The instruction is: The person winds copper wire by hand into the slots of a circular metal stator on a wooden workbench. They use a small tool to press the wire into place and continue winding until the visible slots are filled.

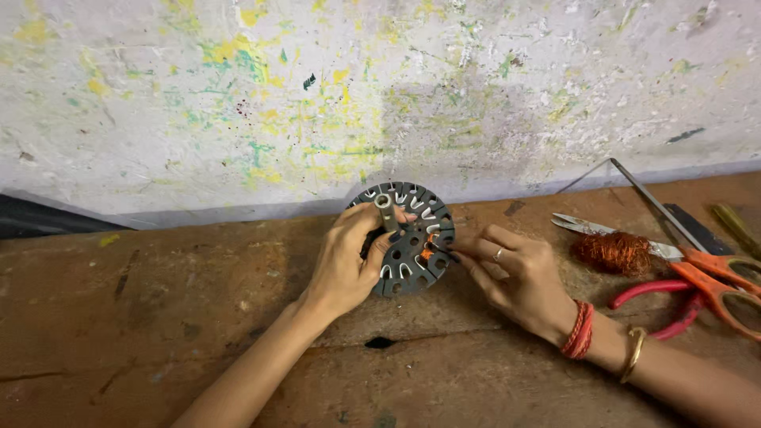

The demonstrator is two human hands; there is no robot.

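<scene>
Head view: left hand is gripping the slotted motor stator upright on the workbench. Right hand, fingers pinched on copper wire, is feeding a slot; next needs steady tension. Wire bundle & scissors lying right of it.

orange scissors, copper wire tangle – perhaps pliers

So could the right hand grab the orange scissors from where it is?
Probably yes: the right hand pinches wire at the slotted disc, and the orange scissors lie just beside that wrist, with only bare bench between.
</scene>
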